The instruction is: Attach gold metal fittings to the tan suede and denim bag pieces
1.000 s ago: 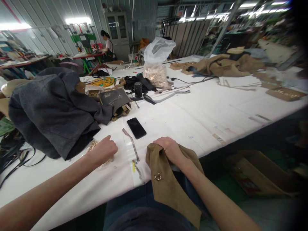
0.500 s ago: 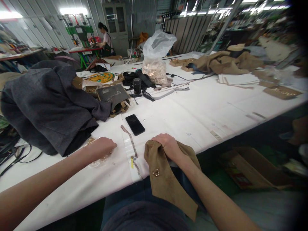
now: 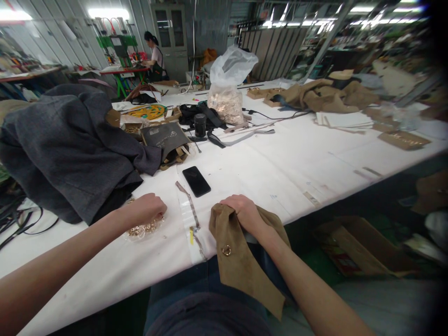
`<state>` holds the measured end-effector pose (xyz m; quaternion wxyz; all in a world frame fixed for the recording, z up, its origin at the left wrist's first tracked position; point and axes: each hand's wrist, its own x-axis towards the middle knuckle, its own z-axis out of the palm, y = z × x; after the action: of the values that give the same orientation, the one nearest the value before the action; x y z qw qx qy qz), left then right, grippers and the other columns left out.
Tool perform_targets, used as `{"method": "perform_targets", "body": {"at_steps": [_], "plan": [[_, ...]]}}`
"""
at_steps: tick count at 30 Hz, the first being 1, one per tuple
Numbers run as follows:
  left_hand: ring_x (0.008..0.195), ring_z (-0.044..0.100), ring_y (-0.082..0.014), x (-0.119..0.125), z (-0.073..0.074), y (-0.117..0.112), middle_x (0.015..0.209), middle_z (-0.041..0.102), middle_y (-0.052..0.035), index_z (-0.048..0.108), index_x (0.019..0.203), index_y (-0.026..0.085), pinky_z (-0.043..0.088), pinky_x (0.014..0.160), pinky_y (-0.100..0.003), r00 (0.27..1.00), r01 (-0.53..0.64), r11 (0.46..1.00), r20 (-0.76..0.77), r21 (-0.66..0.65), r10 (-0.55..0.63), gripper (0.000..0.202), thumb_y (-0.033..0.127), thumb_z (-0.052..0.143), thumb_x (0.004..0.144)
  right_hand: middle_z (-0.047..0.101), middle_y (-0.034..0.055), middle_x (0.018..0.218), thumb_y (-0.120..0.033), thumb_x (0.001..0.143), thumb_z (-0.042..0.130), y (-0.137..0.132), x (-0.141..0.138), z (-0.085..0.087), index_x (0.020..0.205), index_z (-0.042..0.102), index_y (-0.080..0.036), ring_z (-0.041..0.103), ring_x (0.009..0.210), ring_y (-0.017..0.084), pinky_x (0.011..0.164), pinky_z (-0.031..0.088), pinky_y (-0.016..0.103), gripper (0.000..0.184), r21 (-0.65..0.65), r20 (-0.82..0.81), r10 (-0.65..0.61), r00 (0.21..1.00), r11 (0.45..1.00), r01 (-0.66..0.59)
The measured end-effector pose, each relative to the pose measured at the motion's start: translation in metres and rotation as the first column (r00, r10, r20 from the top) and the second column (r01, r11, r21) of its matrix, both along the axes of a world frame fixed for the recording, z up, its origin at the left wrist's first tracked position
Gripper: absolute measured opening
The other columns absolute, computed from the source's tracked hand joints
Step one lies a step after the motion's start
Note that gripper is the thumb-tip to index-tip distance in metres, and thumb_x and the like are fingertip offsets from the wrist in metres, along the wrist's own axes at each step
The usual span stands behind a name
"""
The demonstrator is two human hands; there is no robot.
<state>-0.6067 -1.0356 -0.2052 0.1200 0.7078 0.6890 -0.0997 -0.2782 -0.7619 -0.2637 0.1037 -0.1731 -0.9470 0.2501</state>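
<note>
My left hand (image 3: 149, 207) is closed above the left front of the table, with a small glint of gold metal at its fingertips. Just under it lies a pile of gold metal rings (image 3: 143, 228) on clear plastic. My right hand (image 3: 245, 212) grips the top of a brown fabric piece (image 3: 241, 270) at the table's front edge, and the cloth hangs down over my lap. One gold ring (image 3: 226, 250) is on the hanging part of that cloth. Between my hands a strip of brownish tape (image 3: 189, 200) lies over a clear plastic strip.
A black phone (image 3: 196, 181) lies past my hands on the white table (image 3: 245, 158). Dark grey cloth (image 3: 70, 144) is heaped at left. Farther back stand a black jar (image 3: 199, 125) and a plastic bag of small parts (image 3: 226, 100). A cardboard box (image 3: 364, 245) sits below, right. Another person (image 3: 154, 56) sits behind.
My left hand has lifted slightly up and left from the gold rings, leaving more of the pile in sight. My right hand keeps its grip on the brown fabric.
</note>
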Motion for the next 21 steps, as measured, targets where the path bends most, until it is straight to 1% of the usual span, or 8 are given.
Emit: {"method": "perform_targets", "body": {"at_steps": [4,8,11,13,15,17,19,21], "plan": [[0.085,0.074,-0.0275,-0.002,0.005,0.001,0.087,0.079,-0.0052,0.072,0.083,0.023,0.037,0.075,-0.039,0.996,0.025,0.997,-0.089,0.079,-0.018,0.017,0.014,0.069,0.098,0.076,-0.0052,0.126,-0.023,0.107,0.062,0.000,-0.001,-0.002,0.125,0.082,-0.033,0.069,0.119,0.013,0.111,0.049,0.032,0.028,0.029,0.037,-0.009,0.999,1.000,0.008],[0.086,0.075,-0.0270,0.005,0.015,0.001,0.091,0.080,-0.0059,0.070,0.086,0.021,0.039,0.078,-0.041,0.996,0.048,0.989,-0.084,0.138,-0.036,0.022,0.015,0.063,0.106,0.077,-0.0030,0.120,-0.027,0.108,0.064,-0.001,0.002,0.005,0.122,0.082,-0.029,0.069,0.110,0.011,0.104,0.047,0.031,0.023,0.149,-0.037,0.038,0.999,0.988,-0.032],[0.094,0.077,-0.0268,0.023,0.027,0.008,0.099,0.082,-0.0072,0.076,0.095,0.020,0.045,0.082,-0.039,0.997,-0.055,0.971,0.065,0.233,0.041,0.023,0.016,0.058,0.110,0.077,-0.0010,0.118,-0.029,0.110,0.061,-0.009,0.011,0.029,0.119,0.080,-0.023,0.068,0.108,0.010,0.102,0.048,0.032,0.022,0.312,-0.178,0.175,0.968,0.943,-0.114],[0.096,0.077,-0.0249,0.045,0.036,0.019,0.104,0.083,-0.0069,0.081,0.104,0.021,0.049,0.085,-0.037,0.936,-0.247,0.910,0.326,0.334,0.134,0.022,0.022,0.060,0.111,0.075,0.0013,0.123,-0.027,0.111,0.057,-0.021,0.020,0.052,0.123,0.077,-0.020,0.068,0.112,0.010,0.102,0.050,0.031,0.024,0.392,-0.257,0.300,0.919,0.901,-0.185],[0.092,0.077,-0.0219,0.075,0.039,0.035,0.103,0.084,-0.0048,0.084,0.107,0.023,0.054,0.084,-0.033,0.723,-0.488,0.814,0.668,0.316,0.174,0.021,0.029,0.065,0.109,0.074,0.0034,0.128,-0.023,0.111,0.056,-0.035,0.028,0.074,0.128,0.074,-0.018,0.067,0.115,0.010,0.102,0.053,0.031,0.025,0.436,-0.276,0.384,0.881,0.867,-0.241],[0.084,0.077,-0.0214,0.111,0.036,0.054,0.096,0.083,-0.0058,0.084,0.105,0.020,0.056,0.074,-0.031,0.387,-0.653,0.744,0.907,0.141,0.168,0.022,0.036,0.069,0.106,0.073,0.0046,0.129,-0.020,0.109,0.057,-0.051,0.035,0.093,0.128,0.072,-0.017,0.067,0.115,0.012,0.100,0.055,0.032,0.024,0.463,-0.270,0.426,0.864,0.844,-0.271],[0.081,0.077,-0.0225,0.146,0.027,0.069,0.094,0.083,-0.0090,0.084,0.103,0.017,0.058,0.069,-0.030,0.073,-0.684,0.728,0.988,-0.047,0.133,0.027,0.042,0.076,0.101,0.073,0.0058,0.130,-0.017,0.107,0.059,-0.064,0.041,0.107,0.128,0.071,-0.016,0.068,0.117,0.014,0.101,0.057,0.034,0.024,0.484,-0.284,0.450,0.846,0.829,-0.279],[0.083,0.076,-0.0211,0.176,0.015,0.078,0.095,0.083,-0.0110,0.086,0.101,0.015,0.059,0.072,-0.028,-0.150,-0.647,0.742,0.984,-0.174,0.100,0.031,0.045,0.084,0.096,0.072,0.0071,0.134,-0.016,0.106,0.060,-0.071,0.045,0.116,0.130,0.070,-0.015,0.068,0.123,0.016,0.104,0.060,0.035,0.026,0.488,-0.321,0.443,0.837,0.835,-0.255]]}}
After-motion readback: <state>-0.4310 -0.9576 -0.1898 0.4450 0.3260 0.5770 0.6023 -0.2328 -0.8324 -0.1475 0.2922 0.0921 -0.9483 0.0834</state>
